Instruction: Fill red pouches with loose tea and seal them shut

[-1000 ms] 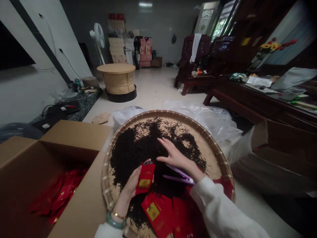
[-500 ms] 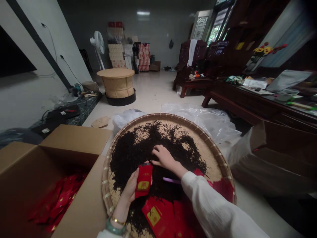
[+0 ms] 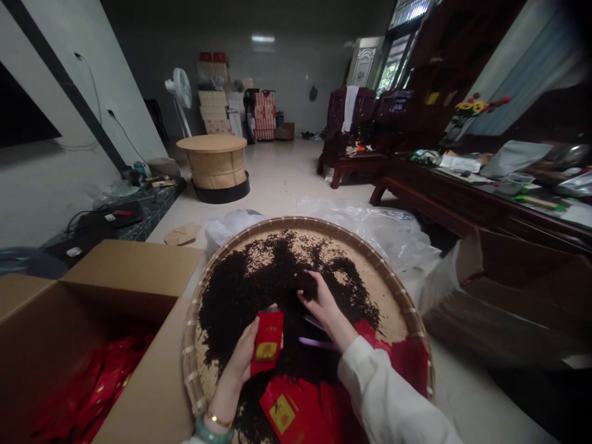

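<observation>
My left hand (image 3: 241, 353) is wrapped round a small red pouch (image 3: 269, 333) with a yellow label, its dark opening at the top. To its right, my right hand (image 3: 321, 301) cups a clump of dark dried tea leaves (image 3: 305, 285), palm turned partly up. More dried tea leaves (image 3: 245, 283) cover much of a round bamboo tray (image 3: 407, 302). Below my hands lie several flat red pouches (image 3: 300, 410), with more red pouches (image 3: 409, 364) at the tray's right edge. A purple-edged tool (image 3: 317, 343) rests on the leaves beneath my right wrist, partly hidden.
An open cardboard box (image 3: 134, 265) on the left holds several red pouches (image 3: 95, 385). Clear plastic sheeting (image 3: 370, 231) lies behind the tray. At right stand another box (image 3: 509, 290) and a dark wooden table (image 3: 444, 194); a round wooden stand (image 3: 213, 160) is farther back.
My right hand has turned over and moved slightly right, now with a clump of tea leaves in it. My left hand keeps hold of the red pouch. The camera view has shifted slightly.
</observation>
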A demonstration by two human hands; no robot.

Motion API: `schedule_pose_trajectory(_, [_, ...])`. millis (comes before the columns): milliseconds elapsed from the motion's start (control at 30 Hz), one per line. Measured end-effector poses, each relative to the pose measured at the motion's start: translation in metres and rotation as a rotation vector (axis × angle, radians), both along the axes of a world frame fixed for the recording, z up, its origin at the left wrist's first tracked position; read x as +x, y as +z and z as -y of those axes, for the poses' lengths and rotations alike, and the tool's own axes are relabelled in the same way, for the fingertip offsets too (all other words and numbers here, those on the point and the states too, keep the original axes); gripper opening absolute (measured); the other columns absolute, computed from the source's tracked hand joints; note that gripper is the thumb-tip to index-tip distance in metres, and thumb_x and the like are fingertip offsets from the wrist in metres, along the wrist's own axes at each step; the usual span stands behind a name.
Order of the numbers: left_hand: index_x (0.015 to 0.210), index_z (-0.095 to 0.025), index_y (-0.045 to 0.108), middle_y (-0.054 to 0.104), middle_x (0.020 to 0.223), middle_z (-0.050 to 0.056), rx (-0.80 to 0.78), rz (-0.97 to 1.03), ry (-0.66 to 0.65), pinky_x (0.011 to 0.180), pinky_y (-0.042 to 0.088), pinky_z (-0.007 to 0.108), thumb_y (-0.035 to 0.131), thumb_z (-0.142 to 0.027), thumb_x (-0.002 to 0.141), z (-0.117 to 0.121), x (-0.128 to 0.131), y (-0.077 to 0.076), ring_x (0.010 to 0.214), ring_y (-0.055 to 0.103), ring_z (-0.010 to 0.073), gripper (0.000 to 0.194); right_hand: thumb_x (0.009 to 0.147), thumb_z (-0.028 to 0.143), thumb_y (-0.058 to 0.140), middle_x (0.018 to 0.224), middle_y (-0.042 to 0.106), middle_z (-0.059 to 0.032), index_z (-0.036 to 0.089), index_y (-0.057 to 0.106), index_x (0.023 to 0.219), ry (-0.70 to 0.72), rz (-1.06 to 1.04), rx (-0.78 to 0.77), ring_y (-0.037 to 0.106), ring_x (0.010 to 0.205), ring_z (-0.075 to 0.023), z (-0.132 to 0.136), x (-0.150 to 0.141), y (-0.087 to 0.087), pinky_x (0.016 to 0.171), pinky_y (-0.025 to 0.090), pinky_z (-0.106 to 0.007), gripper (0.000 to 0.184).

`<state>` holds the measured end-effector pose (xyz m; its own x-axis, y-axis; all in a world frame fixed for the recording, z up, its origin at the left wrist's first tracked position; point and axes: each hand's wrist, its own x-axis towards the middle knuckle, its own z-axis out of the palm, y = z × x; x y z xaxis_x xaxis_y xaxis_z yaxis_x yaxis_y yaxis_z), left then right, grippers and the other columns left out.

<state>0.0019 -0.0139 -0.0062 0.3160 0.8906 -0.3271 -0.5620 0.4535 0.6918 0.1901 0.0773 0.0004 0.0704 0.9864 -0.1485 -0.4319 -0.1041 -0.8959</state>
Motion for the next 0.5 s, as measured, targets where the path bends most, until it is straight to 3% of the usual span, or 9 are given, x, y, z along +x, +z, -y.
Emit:
schedule_pose_trajectory(233, [0.127,-0.016,0.056,0.073,0.097,0.011,0.087,-0.216,-0.017,0.065,0.052,0.03,0.072,-0.058,0.065,-0.006,0.008,0.006,0.069,0.067,0.0197,0.077,0.088,0.038,0.036,0.08,0.071,-0.0079,0.018,0.06,0.082,0.101,-0.677,-0.3,0.066,0.072,-0.0201,0.023,-0.004,0.042,0.062,0.053,-0.035,0.031])
schedule_pose_trajectory(367, [0.12,-0.019,0.063,0.066,0.118,0.011,0.28,-0.38,0.076,0.083,0.049,0.032,0.074,-0.055,0.064,-0.011,0.013,0.003,0.094,0.065,0.0245,0.067,0.088,0.041,0.038,0.076,0.071,-0.0061,0.019,0.061,0.08,0.069,-0.649,-0.278,0.067,0.072,-0.0219,0.031,-0.012,0.059,0.063,0.053,-0.038,0.032])
schedule_pose_trajectory(500, [0.126,-0.019,0.058,0.07,0.107,0.008,0.444,-0.537,0.16,0.091,0.044,0.032,0.071,-0.046,0.071,-0.012,0.019,0.002,0.1,0.062,0.0251,0.063,0.083,0.047,0.046,0.08,0.072,-0.0044,0.021,0.062,0.081,-0.007,-0.484,-0.148,0.067,0.077,-0.0226,0.038,-0.021,0.064,0.069,0.054,-0.037,0.031])
